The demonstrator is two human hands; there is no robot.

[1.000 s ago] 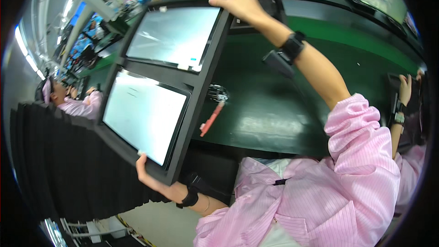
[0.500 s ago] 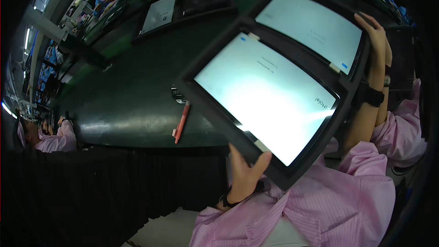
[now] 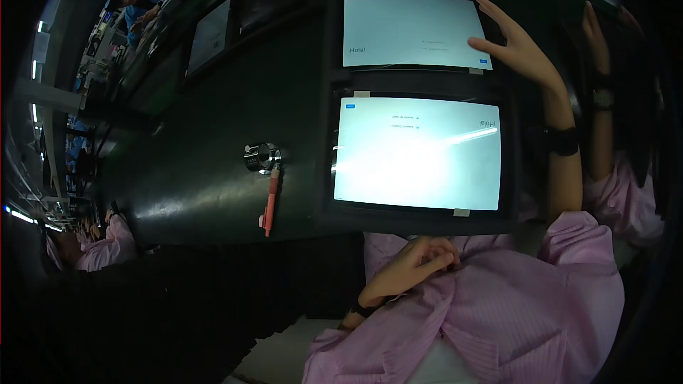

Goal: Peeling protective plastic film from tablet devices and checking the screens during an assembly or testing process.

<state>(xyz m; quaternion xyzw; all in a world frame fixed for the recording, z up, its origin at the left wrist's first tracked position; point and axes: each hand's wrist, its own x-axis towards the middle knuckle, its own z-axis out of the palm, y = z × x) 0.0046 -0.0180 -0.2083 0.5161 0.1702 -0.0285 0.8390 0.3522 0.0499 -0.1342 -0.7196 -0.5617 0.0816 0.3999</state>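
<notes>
A black tray (image 3: 420, 222) lies on the dark green table, carrying a nearer tablet (image 3: 420, 160) and a farther tablet (image 3: 405, 35). Both screens are lit pale white, and small beige tabs stick out at their edges. My right hand (image 3: 516, 50) is open at the farther tablet's right end, its thumb over or touching the screen's edge and its fingers spread. In front of the tray, close to my body, my left hand (image 3: 420, 263) has its fingers curled in, with nothing visible in them.
Left of the tray lie a red pen (image 3: 269, 203) and a shiny metal ring-shaped object (image 3: 263, 158). Another tray with a tablet (image 3: 209, 39) stands at the far left. Another person's hand (image 3: 596, 39) is at the right; a person in blue (image 3: 142, 3) sits far left.
The tray, tilted and held in both hands before, now lies squared on the table. My left hand has let go and drawn back; my right hand has opened beside the farther tablet.
</notes>
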